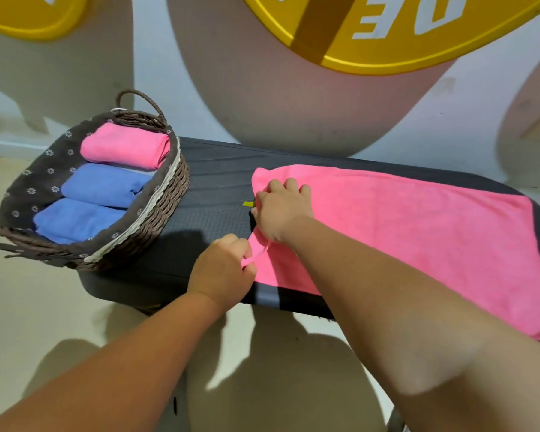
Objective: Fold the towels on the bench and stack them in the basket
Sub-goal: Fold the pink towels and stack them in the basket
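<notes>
At the left end of the desk (215, 182) stands the basket (164, 207). It holds two blue towels (103, 185), folded, and behind them a folded pink towel (125, 146); all three lie side by side and leave little bare lining.

Just right of the basket, the left hand (222, 269) pinches the near left corner of the towel (402, 232), and the cloth bunches into a small loop between thumb and fingers. Beside it and farther back, the right hand (281, 210) lies knuckles-up on the same short edge with its fingers curled onto the cloth. It looks to be gripping the edge, though the fingertips are hidden. A small yellow tag (248, 203) pokes out by that hand.

The towel runs rightward, spread flat along the desk, and its near edge hangs slightly over the front.

Judging by its drape, the towel is light, soft and limp, with a plush nap that should grip skin rather than slip. It will not hold a shape by itself, so corners and edges are the places to hold it. A pinch at each corner of the short edge would probably carry that edge over evenly, while a one-handed lift would likely let it sag and skew.
</notes>
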